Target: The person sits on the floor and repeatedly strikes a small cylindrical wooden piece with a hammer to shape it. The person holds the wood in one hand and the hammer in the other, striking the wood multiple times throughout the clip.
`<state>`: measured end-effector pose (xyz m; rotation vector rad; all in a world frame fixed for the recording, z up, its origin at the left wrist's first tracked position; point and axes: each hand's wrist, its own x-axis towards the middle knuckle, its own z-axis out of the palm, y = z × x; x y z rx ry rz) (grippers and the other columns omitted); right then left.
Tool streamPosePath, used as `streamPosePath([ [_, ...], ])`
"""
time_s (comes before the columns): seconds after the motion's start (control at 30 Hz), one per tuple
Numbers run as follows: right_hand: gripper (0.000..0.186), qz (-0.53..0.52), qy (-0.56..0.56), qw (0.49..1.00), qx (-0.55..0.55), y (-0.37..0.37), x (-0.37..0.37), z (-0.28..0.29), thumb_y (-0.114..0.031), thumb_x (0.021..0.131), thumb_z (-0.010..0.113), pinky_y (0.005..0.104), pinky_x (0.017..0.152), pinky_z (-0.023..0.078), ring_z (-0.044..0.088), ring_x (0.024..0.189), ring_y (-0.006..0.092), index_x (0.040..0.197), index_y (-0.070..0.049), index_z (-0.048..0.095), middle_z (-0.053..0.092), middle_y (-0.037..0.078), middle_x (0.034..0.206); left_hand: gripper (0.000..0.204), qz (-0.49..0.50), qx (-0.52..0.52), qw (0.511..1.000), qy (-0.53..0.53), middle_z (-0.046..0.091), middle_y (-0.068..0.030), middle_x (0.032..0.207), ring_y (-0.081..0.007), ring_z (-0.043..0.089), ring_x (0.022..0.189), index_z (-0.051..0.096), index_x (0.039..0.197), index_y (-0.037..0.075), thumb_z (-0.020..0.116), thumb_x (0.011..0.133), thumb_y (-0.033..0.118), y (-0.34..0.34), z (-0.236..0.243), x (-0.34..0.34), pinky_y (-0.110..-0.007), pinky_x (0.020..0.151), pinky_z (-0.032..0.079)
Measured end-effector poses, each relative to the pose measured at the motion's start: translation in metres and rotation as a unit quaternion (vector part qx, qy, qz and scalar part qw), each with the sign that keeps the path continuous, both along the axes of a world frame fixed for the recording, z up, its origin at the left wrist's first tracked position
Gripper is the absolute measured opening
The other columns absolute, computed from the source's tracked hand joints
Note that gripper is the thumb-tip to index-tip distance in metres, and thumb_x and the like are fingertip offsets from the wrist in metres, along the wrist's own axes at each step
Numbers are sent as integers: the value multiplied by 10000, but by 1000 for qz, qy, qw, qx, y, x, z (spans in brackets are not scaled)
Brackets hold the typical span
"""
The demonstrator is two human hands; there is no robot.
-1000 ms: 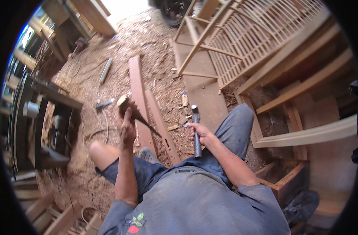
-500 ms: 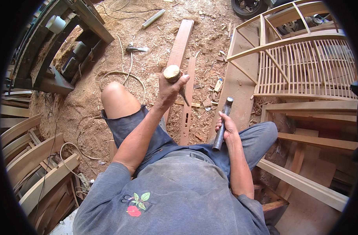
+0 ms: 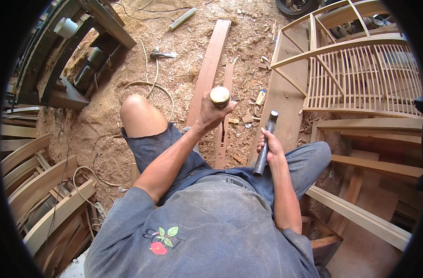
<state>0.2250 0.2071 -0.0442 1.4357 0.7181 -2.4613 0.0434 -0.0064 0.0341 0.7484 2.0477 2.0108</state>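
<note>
My left hand [image 3: 208, 113] is wrapped round the handle of a chisel [image 3: 220, 96], whose pale round butt faces up. The dark chisel blade points down at a slot in a narrow wooden strip [image 3: 228, 78] lying between my legs; whether its tip touches the wood I cannot tell. In my right hand [image 3: 273, 148] is a hammer [image 3: 270, 123], gripped by its dark handle, with the metal head up and away from me. The hammer is apart from the chisel, to its right. A wider reddish plank [image 3: 212, 58] lies beside the strip on the left.
Shavings and wood chips cover the floor [image 3: 105, 120]. A hammer-like tool [image 3: 161, 54] and a looped cable [image 3: 151, 84] lie at the left. Slatted wooden frames [image 3: 350, 83] stand right, curved wooden pieces [image 3: 45, 185] left, and a dark machine [image 3: 59, 88] far left.
My left hand has moved right and slightly nearer with the chisel, bringing its blade over the slot and more upright. My right hand keeps the hammer in almost the same place.
</note>
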Motion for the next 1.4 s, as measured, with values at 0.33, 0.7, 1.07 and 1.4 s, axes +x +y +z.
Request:
streamPosePath([
  [0.33, 277, 114, 55, 942, 310, -25, -1, 58, -228, 974, 739, 304, 406, 441, 515, 457, 110, 831, -103, 537, 524, -4, 619, 408, -4, -32, 989, 142, 696, -109, 950, -228, 716, 835, 645, 1106, 11, 900, 809, 125, -13, -24, 72, -373, 736, 584],
  [0.7, 206, 231, 393, 454, 766, -37, 15, 186, -174, 952, 696, 430, 598, 517, 644, 686, 299, 1090, -49, 607, 631, 119, 785, 386, 14, 56, 996, 68, 700, -104, 872, -220, 695, 794, 663, 1112, 32, 892, 830, 162, -20, -35, 95, -354, 732, 567],
  [1.07, 182, 277, 348, 521, 729, -66, 24, 216, -159, 840, 748, 582, 603, 467, 616, 692, 512, 893, -72, 596, 616, 255, 726, 419, -25, -59, 995, 71, 734, -165, 1038, -261, 742, 951, 668, 1162, 36, 855, 815, 178, -21, -65, 97, -384, 829, 570],
  [1.4, 187, 402, 319, 457, 727, -65, 1, 160, -95, 832, 789, 447, 524, 454, 555, 545, 345, 915, -54, 627, 599, 114, 666, 485, -27, -141, 977, 158, 722, -159, 984, -351, 727, 915, 651, 1241, 82, 840, 861, 317, -24, -87, 86, -435, 839, 580],
])
